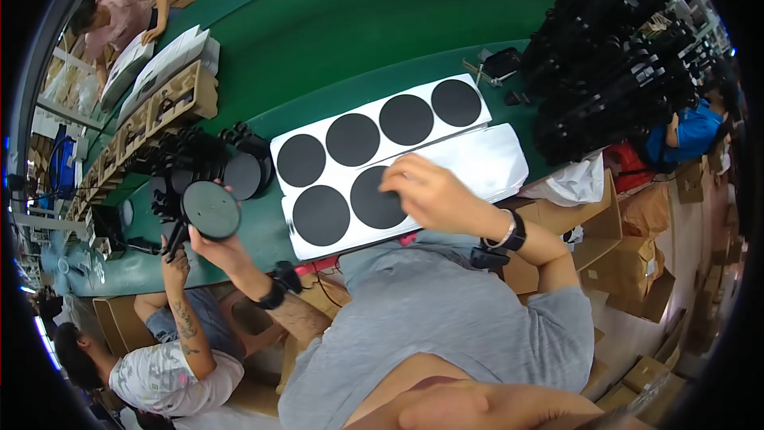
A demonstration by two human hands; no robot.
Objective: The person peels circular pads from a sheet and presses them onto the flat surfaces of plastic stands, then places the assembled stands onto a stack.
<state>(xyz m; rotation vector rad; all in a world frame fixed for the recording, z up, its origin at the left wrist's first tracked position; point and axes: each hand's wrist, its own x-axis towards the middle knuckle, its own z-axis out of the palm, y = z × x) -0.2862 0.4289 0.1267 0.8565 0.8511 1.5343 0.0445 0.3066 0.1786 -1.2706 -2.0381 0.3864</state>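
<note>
My left hand (220, 250) grips a round dark base plate (211, 210) from below, its flat face with small holes turned up. A white backing sheet (372, 242) lies on the bench before me with two round black stickers (321, 216) in its near row. My right hand (438, 195) is closed in a pinch at the upper right edge of the second near sticker (377, 201); its fingers partly cover that edge. Behind it lies another sheet with several round black stickers (352, 140). The right part of the near sheet is bare white (477, 161).
Several black round-based parts (243, 175) crowd the bench at left, near cardboard trays (179, 99). Black parts (605, 64) pile high at right. A co-worker (175, 358) sits close at my left, hand raised near my plate. Open cardboard boxes (597, 231) stand at lower right.
</note>
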